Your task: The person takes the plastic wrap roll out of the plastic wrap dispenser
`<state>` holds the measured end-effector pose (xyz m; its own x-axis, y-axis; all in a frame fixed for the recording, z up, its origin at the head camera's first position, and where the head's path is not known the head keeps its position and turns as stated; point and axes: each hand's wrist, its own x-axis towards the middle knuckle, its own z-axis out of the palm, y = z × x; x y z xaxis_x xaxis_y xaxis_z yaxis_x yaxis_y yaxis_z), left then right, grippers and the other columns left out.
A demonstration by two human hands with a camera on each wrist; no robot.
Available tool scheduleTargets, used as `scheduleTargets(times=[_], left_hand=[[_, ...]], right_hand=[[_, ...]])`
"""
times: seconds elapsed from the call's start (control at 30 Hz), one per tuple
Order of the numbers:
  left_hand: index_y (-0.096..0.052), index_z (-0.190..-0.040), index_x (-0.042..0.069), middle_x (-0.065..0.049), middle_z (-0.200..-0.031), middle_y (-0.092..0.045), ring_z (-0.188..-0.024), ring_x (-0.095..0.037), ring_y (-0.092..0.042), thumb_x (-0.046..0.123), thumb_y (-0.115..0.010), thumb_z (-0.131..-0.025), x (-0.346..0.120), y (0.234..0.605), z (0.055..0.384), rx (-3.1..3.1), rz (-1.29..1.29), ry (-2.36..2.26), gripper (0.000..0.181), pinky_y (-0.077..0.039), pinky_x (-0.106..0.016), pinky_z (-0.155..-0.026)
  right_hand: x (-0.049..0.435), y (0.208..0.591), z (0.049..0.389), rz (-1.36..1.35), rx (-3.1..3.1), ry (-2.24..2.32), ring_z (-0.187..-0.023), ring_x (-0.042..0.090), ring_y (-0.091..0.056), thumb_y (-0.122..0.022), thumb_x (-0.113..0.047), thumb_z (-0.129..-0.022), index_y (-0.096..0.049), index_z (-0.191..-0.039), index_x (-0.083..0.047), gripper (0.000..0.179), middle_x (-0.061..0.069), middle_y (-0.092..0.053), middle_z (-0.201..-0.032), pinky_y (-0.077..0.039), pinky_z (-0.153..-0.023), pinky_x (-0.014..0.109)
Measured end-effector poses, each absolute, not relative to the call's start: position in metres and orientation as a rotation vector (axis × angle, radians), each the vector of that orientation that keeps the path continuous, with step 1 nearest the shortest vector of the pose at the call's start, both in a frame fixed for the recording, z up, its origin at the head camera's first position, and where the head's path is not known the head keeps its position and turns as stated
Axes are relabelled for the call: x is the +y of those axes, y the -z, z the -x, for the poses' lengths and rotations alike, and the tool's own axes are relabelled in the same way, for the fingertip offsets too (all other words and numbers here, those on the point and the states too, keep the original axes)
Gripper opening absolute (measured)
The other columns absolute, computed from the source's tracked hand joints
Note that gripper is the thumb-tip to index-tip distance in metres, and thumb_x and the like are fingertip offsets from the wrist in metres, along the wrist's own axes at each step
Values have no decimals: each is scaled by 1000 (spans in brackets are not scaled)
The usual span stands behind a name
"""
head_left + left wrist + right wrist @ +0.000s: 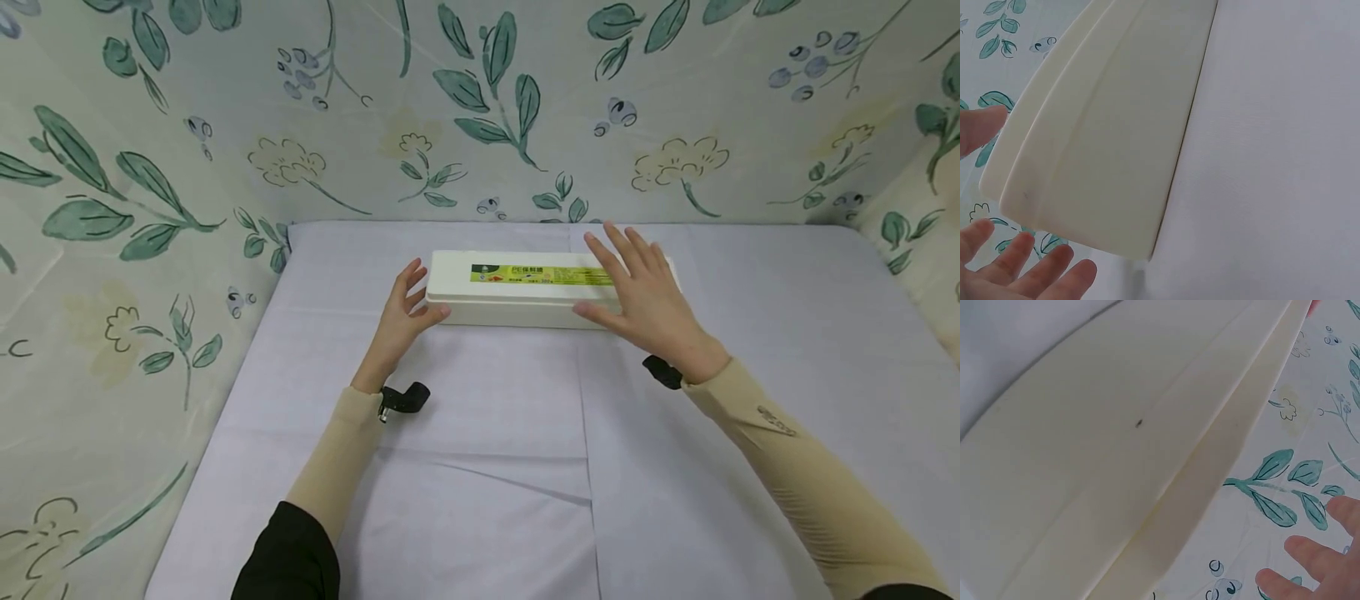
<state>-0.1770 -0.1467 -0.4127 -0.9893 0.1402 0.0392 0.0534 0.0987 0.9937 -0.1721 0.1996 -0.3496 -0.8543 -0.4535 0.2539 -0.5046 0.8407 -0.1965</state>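
A long cream-white lidded box lies crosswise near the far edge of the table, with a printed yellow-green label along its top. At its left end is my left hand, thumb by the front corner and fingers spread around the end. My right hand is over the right part of the box with fingers outstretched, hiding that end of the label. In the left wrist view, the fingertips show just off the box's end. The right wrist view has the box's long side close up, fingers apart from it.
A white cloth with fold creases covers the table. Behind and at the sides hangs a curtain printed with leaves and flowers. Small black camera mounts sit on both wrists, at the ends of beige sleeves.
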Motion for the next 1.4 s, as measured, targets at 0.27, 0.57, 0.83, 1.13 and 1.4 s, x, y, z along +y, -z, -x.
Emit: scheduleTargets(times=[0.27, 0.57, 0.83, 1.13, 1.4], left_hand=[[-15, -154, 19, -7, -155, -21, -138, -28, -29, 9, -72, -85, -151, 420, 180, 2196, -173, -2096, 90, -26, -41, -110], [-14, -153, 9, -12, -155, -21, -138, -29, -27, -3, -70, -83, -151, 415, 183, 2119, -146, -2131, 90, -26, -41, -110], [-16, -153, 8, -9, -155, -21, -140, -23, -24, -8, -69, -81, -153, 424, 195, 2123, -169, -2098, 91, -26, -32, -110], [-14, -152, 4, -12, -156, -17, -142, -27, -20, -14, -68, -79, -152, 413, 196, 2069, -177, -2071, 93, -24, -35, -111], [-13, -152, 5, -10, -157, -14, -142, -27, -19, -14, -70, -77, -152, 415, 202, 2060, -187, -2056, 96, -23, -37, -111]], right_hand=[[192, 356, 176, -785, -2820, -395, -143, 36, -3, -65, -51, -86, -14, -155, -16, 93, 13, -7, -159, -4, -111, 56], [184, 361, 180, -852, -2809, -434, -143, 36, -3, -69, -50, -84, -17, -154, -15, 94, 14, -8, -158, -5, -111, 58], [181, 367, 186, -872, -2818, -451, -143, 37, -6, -73, -49, -81, -20, -154, -13, 96, 16, -12, -158, -6, -110, 59], [173, 372, 193, -937, -2830, -478, -143, 37, -5, -72, -52, -80, -18, -154, -16, 98, 15, -11, -158, -2, -110, 58], [165, 375, 198, -982, -2838, -429, -142, 38, -7, -72, -52, -80, -20, -154, -15, 98, 15, -12, -158, -4, -111, 58]])
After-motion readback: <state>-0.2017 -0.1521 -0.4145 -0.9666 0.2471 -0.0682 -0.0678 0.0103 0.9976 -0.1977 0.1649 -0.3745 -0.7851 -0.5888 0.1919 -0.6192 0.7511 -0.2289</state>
